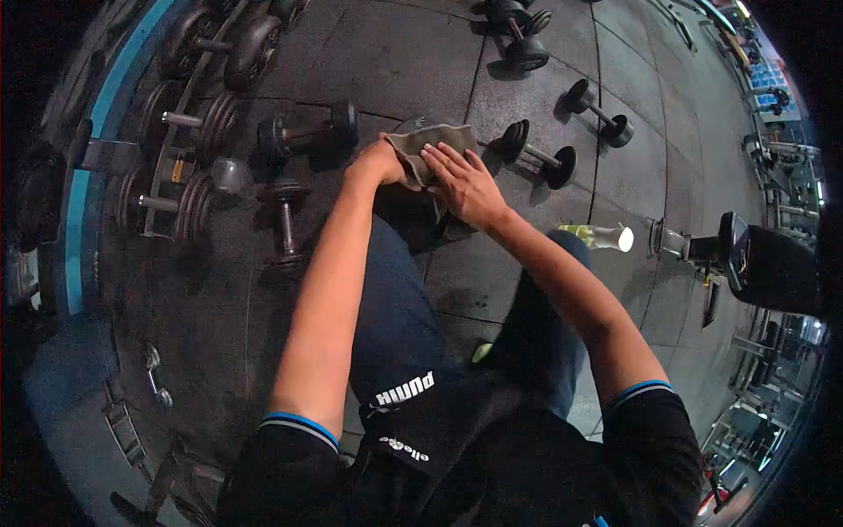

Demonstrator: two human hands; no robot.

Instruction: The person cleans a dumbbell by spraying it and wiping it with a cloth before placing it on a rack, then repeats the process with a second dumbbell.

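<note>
A grey-brown cloth is held up in front of my knees, bunched between both hands. At its left edge my left hand is curled, its fingertips partly hidden by the folds. My right hand is closed on the cloth from the other side, fingers laid across the top and its thumb out of sight. Something dark shows beneath the cloth; I cannot make out what it is. Close to my left hand a dumbbell lies on the floor, and another dumbbell lies right of my right hand.
A spray bottle with yellowish liquid is by my right knee. More dumbbells lie on the black rubber floor. Along the left runs a rack with weight plates. A padded bench stands at right.
</note>
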